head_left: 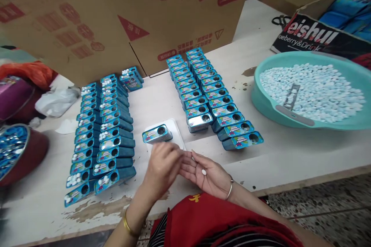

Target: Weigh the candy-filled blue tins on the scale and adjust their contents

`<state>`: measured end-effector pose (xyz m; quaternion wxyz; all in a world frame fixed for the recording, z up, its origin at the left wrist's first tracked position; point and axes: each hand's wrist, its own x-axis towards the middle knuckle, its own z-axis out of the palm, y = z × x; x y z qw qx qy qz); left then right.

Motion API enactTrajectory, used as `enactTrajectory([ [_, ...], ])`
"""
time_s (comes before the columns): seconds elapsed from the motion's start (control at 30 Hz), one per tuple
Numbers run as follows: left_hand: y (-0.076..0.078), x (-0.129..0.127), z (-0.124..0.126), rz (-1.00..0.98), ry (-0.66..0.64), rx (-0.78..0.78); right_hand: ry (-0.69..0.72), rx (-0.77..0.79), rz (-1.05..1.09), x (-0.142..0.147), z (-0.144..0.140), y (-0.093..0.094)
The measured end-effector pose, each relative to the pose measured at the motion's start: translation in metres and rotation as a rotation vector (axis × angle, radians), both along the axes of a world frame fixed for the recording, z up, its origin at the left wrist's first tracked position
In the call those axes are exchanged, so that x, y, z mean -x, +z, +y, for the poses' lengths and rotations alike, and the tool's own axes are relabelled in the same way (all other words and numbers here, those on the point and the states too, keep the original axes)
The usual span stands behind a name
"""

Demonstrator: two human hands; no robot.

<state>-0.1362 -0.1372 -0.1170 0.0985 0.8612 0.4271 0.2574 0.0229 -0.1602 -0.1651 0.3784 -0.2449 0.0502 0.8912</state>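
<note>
My right hand (207,171) is turned palm up and cupped, with a white candy (204,172) lying on the palm. A second small white piece shows by its thumb. Over those fingers, my left hand (165,162) is closed, its fingers bent and fingertips pressed together; whatever they pinch is hidden. Just beyond the left hand, a blue candy tin (156,134) stands on a small white flat-topped device (177,135). Two rows of blue tins (108,154) with white candies on their tops are at left. More tins (203,119) with round dark openings stand in two rows at right.
A turquoise basin (278,114) of white candies, with a clear scoop-like strip (292,96) in it, stands at right. Behind it is a printed box (310,32) of blue packs. A large cardboard carton (116,4) closes off the back. At left are a red bucket (34,158) and plastic bags (58,102).
</note>
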Motion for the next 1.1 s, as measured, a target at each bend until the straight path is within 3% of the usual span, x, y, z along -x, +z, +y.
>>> enactTrajectory([
  [0.1, 0.011, 0.015, 0.022, -0.053, 0.201, -0.147, 0.045, -0.006, -0.048, -0.003, -0.002, -0.002],
  [0.17, 0.014, 0.027, 0.035, -0.029, 0.261, -0.166, 0.072, -0.004, -0.067, -0.006, -0.004, -0.004],
  [0.4, 0.006, 0.057, 0.042, 0.291, 0.185, 0.032, 0.101, -0.058, -0.158, -0.017, -0.008, -0.005],
  [0.5, 0.01, 0.037, 0.039, 0.264, 0.088, -0.007, 0.151, -0.077, -0.197, -0.018, -0.008, -0.005],
  [0.6, 0.011, -0.003, 0.037, 0.166, -0.018, -0.021, 0.192, -0.104, -0.179, -0.017, -0.01, -0.007],
  [0.73, -0.007, -0.053, 0.038, 0.173, -0.078, 0.001, 0.17, -0.084, -0.158, -0.016, -0.016, -0.012],
  [0.83, -0.022, -0.064, 0.047, 0.24, -0.072, -0.037, 0.176, -0.065, -0.161, -0.02, -0.017, -0.016],
  [0.9, -0.023, -0.055, 0.065, 0.197, -0.072, -0.083, 0.195, -0.055, -0.172, -0.023, -0.016, -0.018],
  [1.0, -0.01, -0.017, 0.118, 0.151, 0.094, -0.155, 0.218, -0.031, -0.178, -0.026, -0.013, -0.022],
  [1.1, 0.005, 0.039, 0.193, 0.422, 0.556, -0.107, 0.245, -0.023, -0.162, -0.026, -0.008, -0.029],
])
